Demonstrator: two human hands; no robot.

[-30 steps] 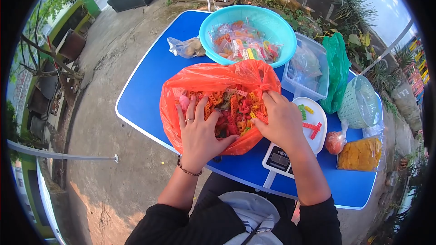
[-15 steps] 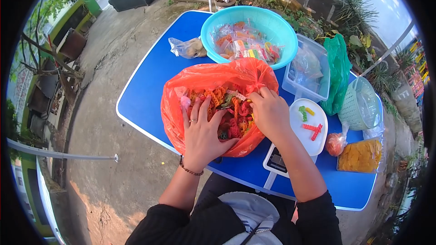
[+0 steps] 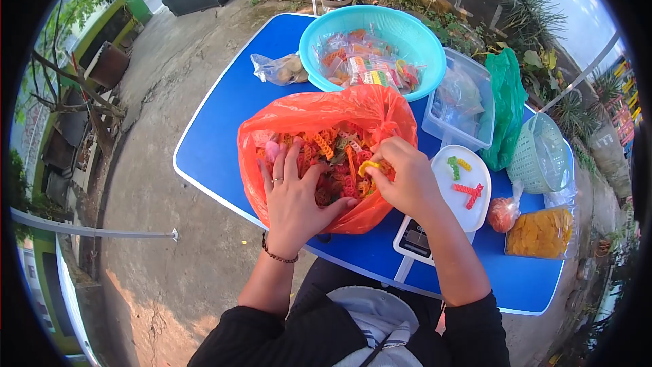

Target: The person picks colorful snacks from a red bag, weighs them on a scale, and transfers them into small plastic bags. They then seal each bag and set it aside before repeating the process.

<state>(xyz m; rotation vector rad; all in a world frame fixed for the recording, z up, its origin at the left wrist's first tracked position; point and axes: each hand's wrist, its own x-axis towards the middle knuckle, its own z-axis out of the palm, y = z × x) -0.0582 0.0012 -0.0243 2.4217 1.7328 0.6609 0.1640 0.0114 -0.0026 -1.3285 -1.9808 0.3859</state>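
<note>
A red plastic bag lies wide open at the table's front edge, filled with colourful twisted snack pieces. My left hand is spread over the left part of the filling, fingers apart, resting on the pieces and the bag's near rim. At the bag's right side, my right hand pinches a yellow twisted piece between thumb and fingers, just above the rest. Beside that hand stands a white kitchen scale, with a green piece, a yellow piece and red pieces on it.
Behind the bag, a turquoise basin holds small filled packets. A clear plastic tub, green bag and pale green basket stand at right. A box of orange-yellow chips and knotted bag sit nearer. A clear bag lies back left.
My right hand has drawn back slightly from the filling and now shows the yellow piece in its pinch. My left hand has shifted a little to the left, pushing the bag's left side outward.
</note>
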